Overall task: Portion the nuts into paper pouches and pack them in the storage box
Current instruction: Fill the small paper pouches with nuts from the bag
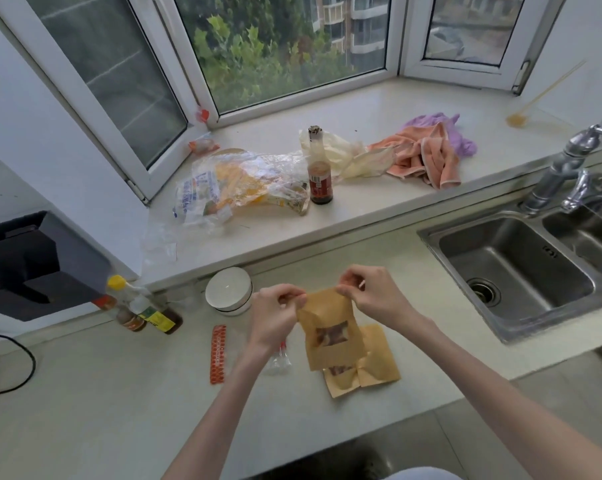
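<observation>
A brown paper pouch [330, 332] with a clear window showing nuts inside hangs upright above the counter. My left hand [275, 313] pinches its top left corner and my right hand [372, 292] pinches its top right corner. Under it, flat on the counter, lie two more brown pouches [372, 362], one with nuts showing through its window. A white bowl [228, 291] stands just left of my left hand. No storage box is in view.
A red strip [218, 355] and a clear plastic wrapper [278, 362] lie left of the pouches. Sauce bottles [136, 306] stand at the left. The sill holds a plastic bag [237, 185], a brown bottle [319, 174] and cloths [427, 154]. A steel sink [521, 271] is at right.
</observation>
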The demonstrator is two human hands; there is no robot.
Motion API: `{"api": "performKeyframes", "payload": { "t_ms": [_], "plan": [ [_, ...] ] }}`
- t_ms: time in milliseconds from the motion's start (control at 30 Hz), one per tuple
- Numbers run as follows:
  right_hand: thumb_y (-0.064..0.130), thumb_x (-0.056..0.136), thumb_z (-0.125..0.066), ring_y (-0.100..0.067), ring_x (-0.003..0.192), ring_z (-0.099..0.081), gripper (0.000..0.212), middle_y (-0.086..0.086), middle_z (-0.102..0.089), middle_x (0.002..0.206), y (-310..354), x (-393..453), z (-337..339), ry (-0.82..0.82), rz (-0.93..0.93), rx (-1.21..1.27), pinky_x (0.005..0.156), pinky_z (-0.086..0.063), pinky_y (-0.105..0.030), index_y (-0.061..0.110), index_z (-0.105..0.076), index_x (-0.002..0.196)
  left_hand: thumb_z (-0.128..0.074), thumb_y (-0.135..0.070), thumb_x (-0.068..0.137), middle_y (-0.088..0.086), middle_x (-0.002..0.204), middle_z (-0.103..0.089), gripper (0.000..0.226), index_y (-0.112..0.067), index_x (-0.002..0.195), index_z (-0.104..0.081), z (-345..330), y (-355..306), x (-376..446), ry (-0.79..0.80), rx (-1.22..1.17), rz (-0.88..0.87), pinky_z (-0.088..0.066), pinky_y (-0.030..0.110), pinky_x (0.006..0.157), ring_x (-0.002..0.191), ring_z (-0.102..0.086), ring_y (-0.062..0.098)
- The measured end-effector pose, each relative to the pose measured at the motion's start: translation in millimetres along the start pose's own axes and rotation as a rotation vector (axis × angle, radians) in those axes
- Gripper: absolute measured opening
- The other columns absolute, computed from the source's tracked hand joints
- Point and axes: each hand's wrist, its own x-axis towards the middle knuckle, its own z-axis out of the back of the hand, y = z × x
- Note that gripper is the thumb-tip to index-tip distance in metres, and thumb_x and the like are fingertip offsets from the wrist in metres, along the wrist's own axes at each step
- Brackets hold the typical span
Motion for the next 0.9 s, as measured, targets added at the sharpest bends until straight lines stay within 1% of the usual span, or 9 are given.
{"api": "performKeyframes", "payload": {
  "t_ms": [100,200,333,433,533,567,667,800,900],
  "plan": [
    [0.022,0.086,-0.069,-0.004,0.076,-0.060,0.009,0.006,-0.066,0.082,-29,-16,-5,0.137,-0.197,0.092,0.064,-0.046,-0.009,0.020,-0.067,0.095,-0.073,-0.006,0.084,-0.001,0.074,-0.074,0.013,-0.017,0.079,-0.077,-21,23,-15,-0.005,-0.164,0.217,-0.060,0.028,0.058,0.074,-0.072,0.019],
    [0.024,0.085,-0.069,-0.008,0.087,-0.063,0.024,0.003,-0.068,0.096,-57,-39,-24,0.361,-0.371,0.160,0.072,-0.049,-0.014,0.021,-0.064,0.107,-0.070,-0.005,0.087,0.011,0.083,-0.072,0.009,-0.010,0.081,-0.075,-43,41,-29,0.014,-0.352,0.448,-0.060,0.029,0.062,0.081,-0.071,0.024],
    [0.032,0.084,-0.070,-0.007,0.094,-0.063,0.028,0.001,-0.069,0.103,-96,-73,-43,0.474,-0.564,0.287,0.079,-0.048,-0.017,0.026,-0.063,0.110,-0.071,-0.015,0.088,0.004,0.090,-0.071,0.006,-0.012,0.093,-0.074,-65,58,-46,0.022,-0.480,0.603,-0.058,0.027,0.064,0.089,-0.068,0.019],
    [0.031,0.086,-0.068,-0.014,0.102,-0.064,0.031,0.000,-0.068,0.110,-125,-90,-41,0.396,-0.686,0.308,0.086,-0.051,-0.028,0.021,-0.060,0.114,-0.067,-0.028,0.092,0.002,0.103,-0.073,0.023,-0.015,0.110,-0.069,-73,64,-51,0.084,-0.502,0.650,-0.060,0.033,0.069,0.095,-0.071,0.017],
    [0.020,0.089,-0.062,-0.017,0.100,-0.061,0.013,0.000,-0.066,0.103,-155,-94,-29,0.203,-0.713,0.206,0.078,-0.049,-0.029,0.024,-0.057,0.100,-0.052,-0.030,0.100,0.003,0.101,-0.075,0.025,-0.015,0.103,-0.071,-74,68,-52,0.123,-0.505,0.722,-0.060,0.034,0.067,0.090,-0.073,0.020],
    [0.020,0.089,-0.062,-0.019,0.100,-0.058,0.013,0.001,-0.063,0.101,-165,-92,-23,0.122,-0.745,0.166,0.073,-0.047,-0.030,0.022,-0.055,0.100,-0.047,-0.029,0.102,0.004,0.100,-0.076,0.029,-0.014,0.102,-0.072,-73,69,-52,0.126,-0.503,0.740,-0.060,0.036,0.068,0.088,-0.073,0.022],
    [0.021,0.087,-0.063,-0.020,0.095,-0.049,0.041,-0.005,-0.056,0.108,-189,-79,-5,-0.060,-0.839,0.073,0.073,-0.038,-0.031,0.013,-0.044,0.123,-0.041,-0.028,0.104,0.007,0.097,-0.076,0.035,-0.011,0.101,-0.072,-73,74,-54,0.127,-0.491,0.762,-0.060,0.038,0.067,0.081,-0.073,0.022],
    [0.024,0.084,-0.067,-0.022,0.096,-0.051,0.049,-0.009,-0.056,0.111,-205,-59,10,-0.119,-0.779,0.042,0.073,-0.039,-0.030,0.012,-0.048,0.127,-0.041,-0.025,0.103,0.011,0.096,-0.075,0.035,-0.007,0.100,-0.071,-77,79,-57,0.125,-0.474,0.798,-0.060,0.037,0.063,0.076,-0.071,0.020],
    [0.026,0.085,-0.069,-0.032,0.113,-0.053,0.054,-0.017,-0.058,0.121,-213,-58,11,-0.098,-0.803,-0.067,0.081,-0.043,-0.034,0.006,-0.048,0.131,-0.042,-0.024,0.102,0.010,0.095,-0.076,0.035,-0.005,0.099,-0.071,-81,81,-58,0.138,-0.459,0.807,-0.061,0.039,0.065,0.076,-0.071,0.021]
  ]
}}
